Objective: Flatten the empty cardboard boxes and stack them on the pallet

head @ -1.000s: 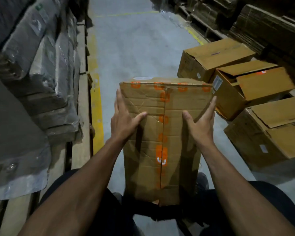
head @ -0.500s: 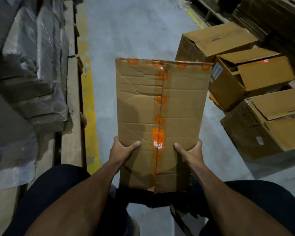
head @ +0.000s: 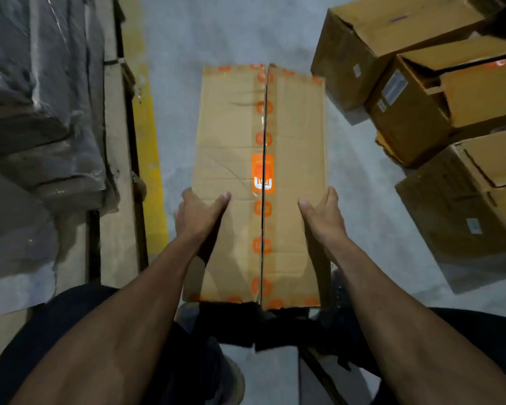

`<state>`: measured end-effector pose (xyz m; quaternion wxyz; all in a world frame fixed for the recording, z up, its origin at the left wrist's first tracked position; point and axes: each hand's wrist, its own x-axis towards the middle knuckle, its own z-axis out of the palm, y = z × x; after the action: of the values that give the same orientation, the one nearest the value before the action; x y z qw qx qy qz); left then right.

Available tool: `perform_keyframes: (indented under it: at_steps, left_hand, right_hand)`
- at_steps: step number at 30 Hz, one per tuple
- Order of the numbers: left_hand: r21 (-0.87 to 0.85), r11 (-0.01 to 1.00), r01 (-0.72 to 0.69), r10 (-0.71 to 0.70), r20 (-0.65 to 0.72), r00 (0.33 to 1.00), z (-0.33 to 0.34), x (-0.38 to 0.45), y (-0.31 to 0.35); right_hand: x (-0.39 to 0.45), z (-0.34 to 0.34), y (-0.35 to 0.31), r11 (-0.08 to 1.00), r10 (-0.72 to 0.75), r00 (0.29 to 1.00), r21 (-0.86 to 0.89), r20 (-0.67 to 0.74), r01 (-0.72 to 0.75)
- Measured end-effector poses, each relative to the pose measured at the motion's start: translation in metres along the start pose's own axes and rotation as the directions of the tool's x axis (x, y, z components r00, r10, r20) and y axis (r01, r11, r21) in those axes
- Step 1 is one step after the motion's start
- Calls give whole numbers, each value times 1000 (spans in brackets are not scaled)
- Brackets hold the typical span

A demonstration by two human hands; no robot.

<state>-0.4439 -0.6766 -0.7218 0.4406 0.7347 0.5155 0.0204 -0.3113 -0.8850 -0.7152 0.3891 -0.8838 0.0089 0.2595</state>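
A person holds a long cardboard box (head: 231, 159) out in front of them in a warehouse aisle, one hand clamped on each long side. The left hand (head: 197, 216) grips the box's left edge with the thumb laid across the top face and the fingers hidden round the side; the right hand (head: 323, 217) grips the right edge the same way, thumb on top. Both grips sit toward the near half of the box, so most of its length runs away from the hands, above the grey concrete floor (head: 216, 30). A seam sealed with orange printed tape (head: 263, 173) runs down the middle of the top face, passing between the two thumbs. To the right of the held box, three more cardboard boxes (head: 415, 112) sit on the floor, at least one with its flaps open. To its left, beyond a yellow floor line (head: 146, 127), a wooden pallet (head: 114, 171) carries dark plastic-wrapped bundles (head: 41, 97).
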Motion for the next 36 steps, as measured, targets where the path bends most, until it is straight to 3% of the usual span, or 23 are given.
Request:
perform_keyframes:
  at_steps: [3,7,11,13,14,16,19,23,26,29,31,34,36]
  left_hand:
    - [70,994,83,-94,180,979,15,7,-29]
    - [168,984,66,-96,182,979,24,7,-44]
    - [234,970,-60,28,139,990,32,8,-40]
    - [400,884,-240,222,91,971,34,5,-37]
    - [469,806,-362,357,103,928,35,5,-32]
    - [497,613,-615,580,246,777,35,8,-19]
    - [456,296,-839,659,539,525,37,13,-5]
    - [404,-95,-910,639,725,256,34,24,1]
    - [338,-280,-898,624,775,97,29,32,22]
    - [277,-369,-887,561,827,24,19,33,48]
    - [249,-370,-895,581,814,-14,5,30,58]
    - [280,-357,-891,592,806,16,-24,29,66]
    - [334,-375,-865,565,822,73,-47,29,64]
  right_hand:
    - [-1,20,17,983,19,985,-183,170,13]
    - [2,34,34,966,94,980,-256,176,-46]
    - [4,33,28,950,26,993,-312,112,10]
    - [-2,35,24,917,-44,994,-391,100,80]
    - [-5,37,24,901,-71,991,-419,117,114]
    - [-8,42,26,878,-97,983,-452,158,160]
    - [-6,47,33,854,-91,980,-492,179,169]
    - [1,53,35,804,-33,985,-580,172,128]
    - [3,57,35,782,-25,983,-609,183,133]
    - [4,57,37,775,-29,981,-615,193,144]
    - [5,57,38,772,-35,980,-617,197,151]
    - [4,57,36,780,-27,977,-606,212,153]
    - [2,56,35,783,-31,974,-600,224,163]
